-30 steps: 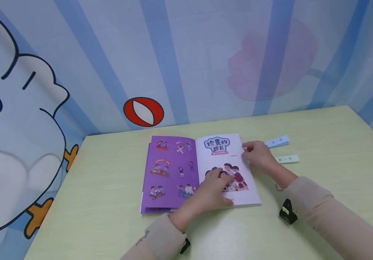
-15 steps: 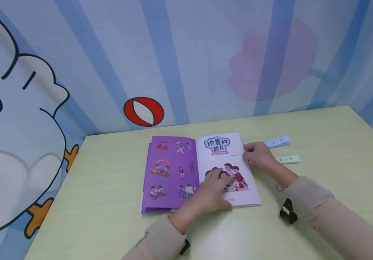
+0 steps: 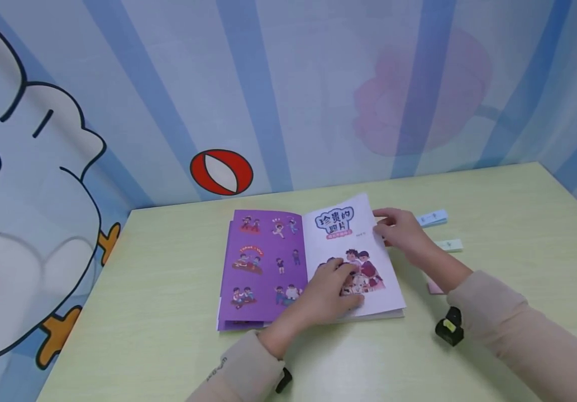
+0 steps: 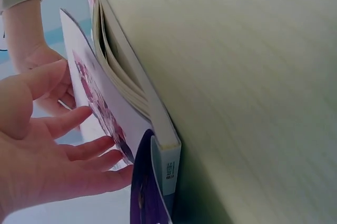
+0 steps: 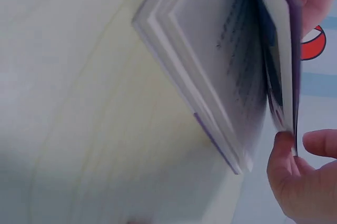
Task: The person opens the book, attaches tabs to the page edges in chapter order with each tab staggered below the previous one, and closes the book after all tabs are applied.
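An open children's book (image 3: 267, 279) lies on the table, its left side purple with small cartoon figures. On its right side is a white title page (image 3: 386, 287) with a blue-framed title and a group of cartoon people. My left hand (image 3: 328, 290) rests on that page over the picture, fingers spread. At the page's outer edge my right hand (image 3: 403, 231) pinches several leaves between thumb and fingers. In the right wrist view, the lifted leaves (image 5: 284, 50) stand away from a page of printed text (image 5: 226, 56). The left wrist view shows the gap between them and the lower pages (image 4: 126, 87).
To the right of the book lie a blue paper strip (image 3: 434, 218), a pale green strip (image 3: 451, 245) and a pink strip (image 3: 436, 288), partly hidden by the right arm. A striped cartoon backdrop (image 3: 308, 111) stands behind the light wooden table (image 3: 167, 268).
The title page, flat before, has its outer edge raised by my right hand, which has moved slightly up. More of the pink strip shows. My left hand has stayed nearly in place.
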Tool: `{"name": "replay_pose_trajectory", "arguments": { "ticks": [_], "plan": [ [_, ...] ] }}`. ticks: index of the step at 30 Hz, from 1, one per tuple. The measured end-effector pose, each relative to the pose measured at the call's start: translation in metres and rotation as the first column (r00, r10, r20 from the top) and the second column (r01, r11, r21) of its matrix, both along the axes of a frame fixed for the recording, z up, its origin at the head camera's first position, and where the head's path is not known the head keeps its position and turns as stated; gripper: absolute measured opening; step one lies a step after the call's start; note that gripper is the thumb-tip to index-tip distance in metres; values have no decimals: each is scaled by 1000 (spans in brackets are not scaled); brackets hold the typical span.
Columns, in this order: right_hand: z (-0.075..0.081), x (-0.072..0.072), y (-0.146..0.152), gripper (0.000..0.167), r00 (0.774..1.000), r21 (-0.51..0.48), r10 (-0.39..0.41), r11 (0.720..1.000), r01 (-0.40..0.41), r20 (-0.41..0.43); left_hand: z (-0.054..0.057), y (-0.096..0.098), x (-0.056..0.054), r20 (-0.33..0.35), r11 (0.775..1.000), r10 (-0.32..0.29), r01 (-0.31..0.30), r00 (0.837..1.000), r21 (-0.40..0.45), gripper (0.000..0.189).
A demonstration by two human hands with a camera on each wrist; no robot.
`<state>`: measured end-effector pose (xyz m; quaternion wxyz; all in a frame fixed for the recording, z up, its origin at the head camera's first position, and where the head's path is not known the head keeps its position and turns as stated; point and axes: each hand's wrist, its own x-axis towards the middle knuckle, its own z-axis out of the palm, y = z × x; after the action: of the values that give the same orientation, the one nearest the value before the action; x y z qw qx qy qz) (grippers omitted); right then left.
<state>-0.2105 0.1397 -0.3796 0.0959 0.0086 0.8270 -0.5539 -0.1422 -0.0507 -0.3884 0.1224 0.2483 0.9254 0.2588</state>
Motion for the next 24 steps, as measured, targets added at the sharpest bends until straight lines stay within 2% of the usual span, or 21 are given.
{"name": "replay_pose_trajectory", "arguments": {
  "ticks": [6,9,10,14,16,17,20,24],
  "plan": [
    [10,0,-4,49,1000,-101,21,995,-22,-13,6,0,-3,84,985,58,-71,995,157,52],
    [16,1,-8,47,998,-165,45,985,-50,-36,9,2,-5,121,968,59,-87,991,237,52],
    [17,1,-10,46,997,-191,58,979,-66,-45,10,3,-6,144,955,54,-94,988,281,53],
    [24,4,-20,41,988,-254,124,957,-142,-88,15,5,-11,187,884,62,-141,980,445,64],
    [27,5,-27,40,982,-248,148,953,-172,-114,18,5,-13,215,839,85,-186,973,512,68],
    [28,6,-30,39,980,-238,156,954,-183,-125,20,4,-13,228,823,105,-213,968,527,69],
    [30,7,-38,39,972,-214,178,954,-209,-156,26,2,-15,301,764,145,-300,943,571,72],
    [32,9,-46,39,957,-179,209,953,-245,-202,34,-3,-18,386,690,160,-383,909,615,75]
  ]
}}
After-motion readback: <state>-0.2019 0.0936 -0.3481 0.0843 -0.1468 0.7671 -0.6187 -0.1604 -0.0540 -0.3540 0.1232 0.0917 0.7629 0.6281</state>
